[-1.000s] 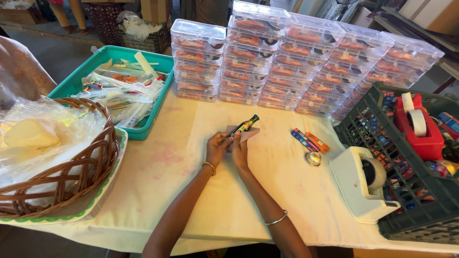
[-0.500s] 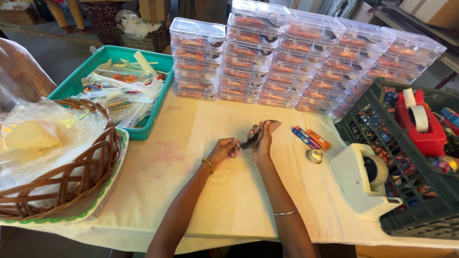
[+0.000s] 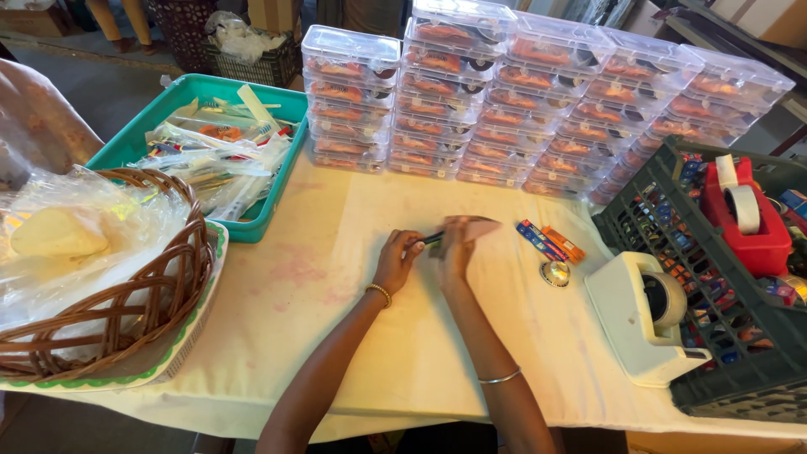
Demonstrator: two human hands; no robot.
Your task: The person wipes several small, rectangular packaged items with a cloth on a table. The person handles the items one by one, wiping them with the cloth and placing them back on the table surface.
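Looking steeply down from head height, close over the table [image 3: 277, 277]. Facing forward toward stacked clear boxes [image 3: 538, 109] along the upper frame. Forearms entering from bottom centre.

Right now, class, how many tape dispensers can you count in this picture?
2. A white dispenser sits on the table at the right, beside the dark crate. A red dispenser stands inside that crate. Others may be hidden among the crate's contents.

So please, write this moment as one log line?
left hand: holds dark pen | right hand: on pen, covering it | both on table | near: orange-blue packets, tape dispenser
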